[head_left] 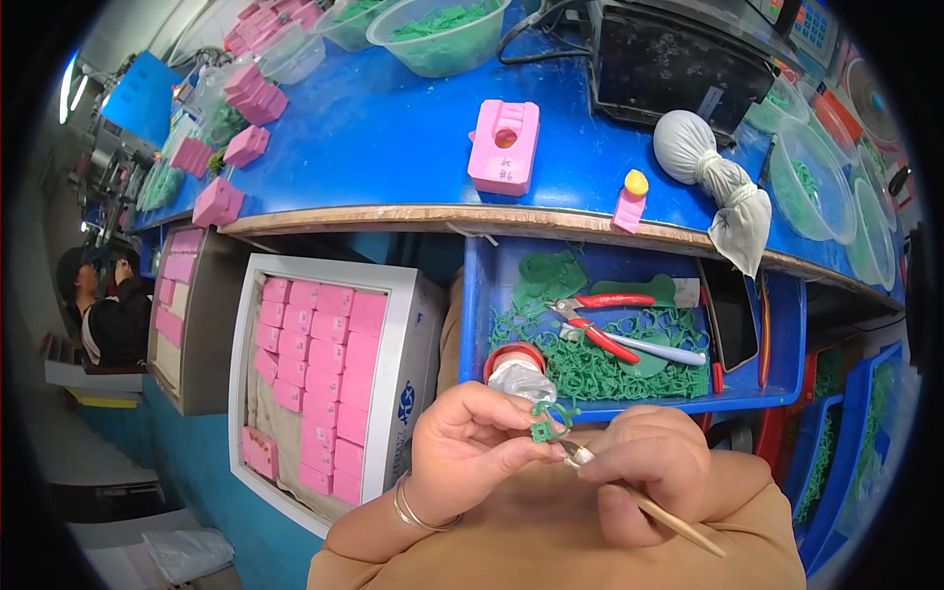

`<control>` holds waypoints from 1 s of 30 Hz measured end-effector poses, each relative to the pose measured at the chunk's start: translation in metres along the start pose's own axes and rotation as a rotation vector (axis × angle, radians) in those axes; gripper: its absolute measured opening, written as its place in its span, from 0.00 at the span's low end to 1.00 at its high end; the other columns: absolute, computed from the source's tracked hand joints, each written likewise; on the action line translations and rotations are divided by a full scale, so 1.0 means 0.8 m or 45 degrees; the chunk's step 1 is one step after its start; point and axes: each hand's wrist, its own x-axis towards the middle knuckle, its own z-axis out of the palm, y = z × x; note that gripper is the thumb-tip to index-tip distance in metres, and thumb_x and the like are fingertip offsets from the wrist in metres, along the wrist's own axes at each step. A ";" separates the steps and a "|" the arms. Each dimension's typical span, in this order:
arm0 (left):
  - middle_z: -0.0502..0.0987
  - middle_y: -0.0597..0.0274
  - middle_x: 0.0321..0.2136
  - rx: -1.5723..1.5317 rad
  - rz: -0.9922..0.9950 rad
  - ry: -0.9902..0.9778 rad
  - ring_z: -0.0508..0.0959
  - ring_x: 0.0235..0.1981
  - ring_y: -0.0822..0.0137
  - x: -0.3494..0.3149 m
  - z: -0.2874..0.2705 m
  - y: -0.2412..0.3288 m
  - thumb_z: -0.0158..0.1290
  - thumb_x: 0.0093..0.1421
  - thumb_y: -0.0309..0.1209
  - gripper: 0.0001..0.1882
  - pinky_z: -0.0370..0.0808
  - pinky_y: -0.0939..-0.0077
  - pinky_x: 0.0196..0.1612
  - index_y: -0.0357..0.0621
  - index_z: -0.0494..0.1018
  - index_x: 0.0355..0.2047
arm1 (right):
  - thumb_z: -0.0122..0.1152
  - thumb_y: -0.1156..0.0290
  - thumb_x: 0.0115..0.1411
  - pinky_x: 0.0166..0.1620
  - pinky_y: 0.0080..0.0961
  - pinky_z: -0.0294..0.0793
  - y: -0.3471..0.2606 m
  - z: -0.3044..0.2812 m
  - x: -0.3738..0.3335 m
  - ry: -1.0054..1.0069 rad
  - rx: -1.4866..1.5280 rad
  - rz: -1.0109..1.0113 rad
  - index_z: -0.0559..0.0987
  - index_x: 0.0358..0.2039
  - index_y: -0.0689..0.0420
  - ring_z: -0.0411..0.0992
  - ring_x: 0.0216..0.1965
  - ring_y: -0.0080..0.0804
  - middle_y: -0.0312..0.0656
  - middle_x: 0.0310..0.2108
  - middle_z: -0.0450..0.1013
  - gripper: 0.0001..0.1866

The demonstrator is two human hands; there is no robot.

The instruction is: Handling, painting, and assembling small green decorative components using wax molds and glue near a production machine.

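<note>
My left hand, with bangles at its wrist, pinches a small green ring-shaped piece between thumb and fingers. In my right hand is a carving tool with a slim wooden handle and white wrapping near its tip. That thin metal tip touches or nearly touches the lower edge of the green piece. Just beyond both hands, an open blue drawer holds a heap of green ring-shaped pieces, red-handled pliers and a pale-handled tool. A red-rimmed cup covered with clear plastic sits at the drawer's near left.
Left of me stands a white foam box of pink blocks. On the blue table are a pink mould block, a tied white cloth bag, a black machine and bowls of green pieces. A person sits far left.
</note>
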 end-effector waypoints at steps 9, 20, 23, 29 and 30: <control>0.77 0.50 0.29 0.040 0.072 0.025 0.80 0.32 0.62 -0.001 -0.001 -0.005 0.61 0.48 0.18 0.15 0.79 0.70 0.36 0.40 0.65 0.32 | 0.61 0.82 0.37 0.23 0.22 0.72 0.001 0.004 0.002 0.013 -0.127 -0.013 0.74 0.30 0.63 0.74 0.19 0.33 0.43 0.21 0.74 0.15; 0.77 0.50 0.30 0.064 0.095 0.016 0.79 0.32 0.63 -0.002 -0.003 -0.006 0.61 0.48 0.18 0.15 0.78 0.72 0.35 0.40 0.66 0.32 | 0.61 0.81 0.40 0.24 0.23 0.72 0.002 0.003 0.003 -0.018 -0.141 -0.013 0.74 0.30 0.62 0.74 0.20 0.33 0.43 0.22 0.74 0.13; 0.77 0.50 0.30 0.062 0.107 0.013 0.79 0.32 0.63 -0.001 -0.002 -0.006 0.61 0.48 0.18 0.15 0.78 0.73 0.35 0.40 0.66 0.31 | 0.61 0.82 0.40 0.24 0.24 0.73 0.002 0.004 0.003 -0.025 -0.120 -0.012 0.73 0.31 0.63 0.74 0.20 0.34 0.44 0.23 0.74 0.14; 0.73 0.53 0.37 -0.002 0.153 -0.209 0.77 0.41 0.63 -0.001 -0.014 -0.008 0.55 0.52 0.13 0.13 0.76 0.69 0.45 0.36 0.67 0.36 | 0.59 0.83 0.43 0.23 0.25 0.72 0.004 0.006 0.001 -0.026 0.015 0.019 0.71 0.33 0.64 0.72 0.20 0.36 0.45 0.24 0.72 0.14; 0.73 0.53 0.37 -0.002 0.150 -0.200 0.77 0.41 0.63 -0.001 -0.015 -0.009 0.55 0.52 0.13 0.13 0.76 0.69 0.45 0.36 0.67 0.36 | 0.59 0.83 0.43 0.23 0.25 0.72 0.003 0.006 0.000 -0.026 0.015 0.019 0.71 0.33 0.64 0.72 0.20 0.36 0.45 0.24 0.72 0.14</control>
